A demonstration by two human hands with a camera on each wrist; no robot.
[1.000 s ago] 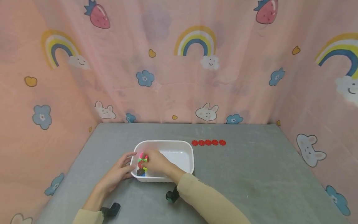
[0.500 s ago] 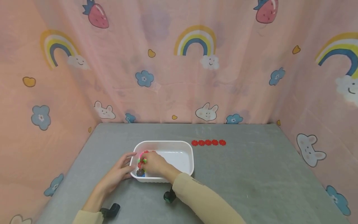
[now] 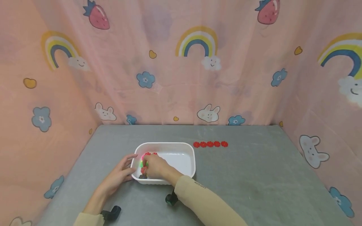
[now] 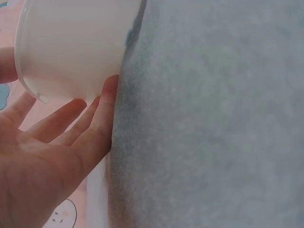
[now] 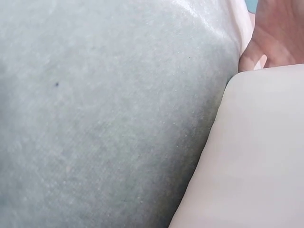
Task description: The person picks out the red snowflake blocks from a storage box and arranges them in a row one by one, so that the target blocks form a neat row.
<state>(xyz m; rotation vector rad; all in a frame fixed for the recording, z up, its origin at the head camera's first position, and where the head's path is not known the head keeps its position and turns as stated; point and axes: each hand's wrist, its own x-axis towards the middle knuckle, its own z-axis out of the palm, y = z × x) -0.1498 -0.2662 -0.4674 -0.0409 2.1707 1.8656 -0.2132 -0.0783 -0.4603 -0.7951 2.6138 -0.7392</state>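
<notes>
A white plastic tray [image 3: 165, 143] stands on the grey table. My left hand [image 3: 120, 172] rests against its left end, and in the left wrist view the straight fingers touch the outer wall. My right hand [image 3: 156, 166] reaches inside, fingers bent down among small flower-shaped plastic pieces at the left end. Red pieces [image 3: 148, 154], a green piece [image 3: 142, 164] and a dark piece [image 3: 143, 176] show around it. The fingertips are partly hidden, so a pinched piece cannot be made out. In the right wrist view the tray wall [image 5: 256, 142] hides the fingers.
Several red flower-shaped pieces [image 3: 210, 144] lie in a row on the table, behind and right of the tray. A pink patterned curtain [image 3: 175, 94] closes off the back and both sides. Black wrist cameras [image 3: 111, 214] sit at both wrists.
My right hand has shifted slightly left and stirred the pieces: the dark one sits a little lower, and red ones show beyond the knuckles. My left hand stays at the tray's end.
</notes>
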